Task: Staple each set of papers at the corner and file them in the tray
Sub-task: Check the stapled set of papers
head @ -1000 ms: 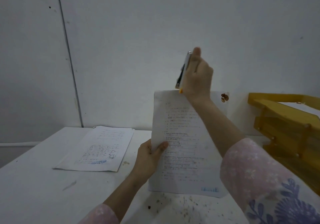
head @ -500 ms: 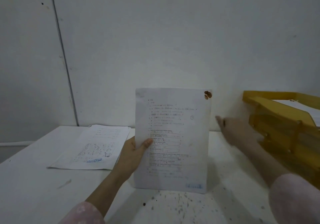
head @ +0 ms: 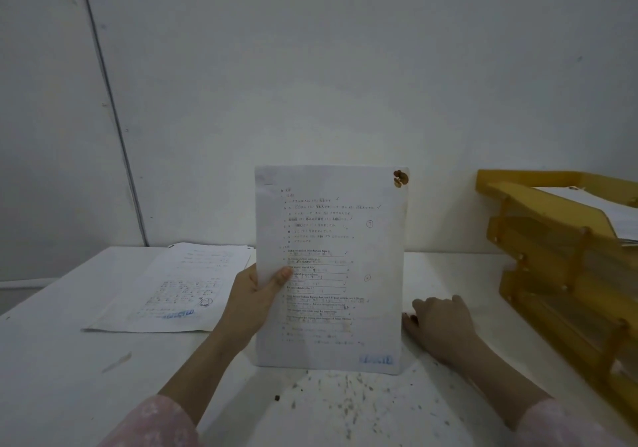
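Observation:
My left hand (head: 255,305) grips a printed set of papers (head: 331,232) by its left edge and holds it upright over the white table (head: 62,370). The sheet has a brown mark (head: 400,178) at its top right corner. My right hand (head: 443,325) rests knuckles-up on the table just right of the papers, its fingertips hidden behind the sheet. No stapler is visible. A yellow stacked filing tray (head: 552,260) stands at the right, with white papers (head: 611,215) in its top tier.
Another stack of printed papers (head: 179,287) lies flat on the table at the left, against the wall. Dark specks (head: 345,401) dot the table in front of me. A white wall closes the back.
My right hand held the stapler at the papers' top edge, then came down to the right and now rests on the table. The stapler is out of sight. My left hand keeps the papers upright.

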